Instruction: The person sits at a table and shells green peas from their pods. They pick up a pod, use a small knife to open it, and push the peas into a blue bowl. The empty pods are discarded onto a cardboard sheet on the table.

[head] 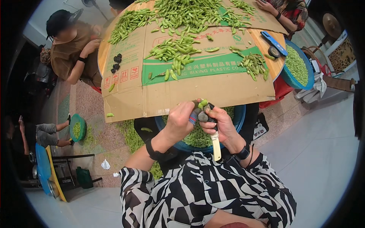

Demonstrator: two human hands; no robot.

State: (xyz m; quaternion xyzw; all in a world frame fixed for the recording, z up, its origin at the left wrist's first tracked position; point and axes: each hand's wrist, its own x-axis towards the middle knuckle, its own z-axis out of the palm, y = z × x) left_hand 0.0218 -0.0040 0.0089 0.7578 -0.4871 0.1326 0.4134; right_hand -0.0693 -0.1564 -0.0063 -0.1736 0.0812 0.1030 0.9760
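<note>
My left hand (180, 119) and my right hand (223, 123) meet just below the cardboard's near edge. Between their fingertips is a green soybean pod (202, 103), pinched by my left fingers. Grey coverings and coloured tape wrap some fingertips. A tool with a cream handle (216, 146) is gripped in my right palm, its handle pointing towards me; its working end is hidden by the fingers. Beneath both hands sits a blue basin (243, 115) of shelled green beans (199, 137), partly covered by my wrists.
Flattened cardboard (185, 92) covers the round table, bearing a large pod heap (188, 12) and smaller piles (253, 65). A blue tool (273, 42) and a tape roll (273, 52) lie right, near another bean basin (296, 68). A co-worker (74, 54) sits left. Pods (129, 134) litter the floor.
</note>
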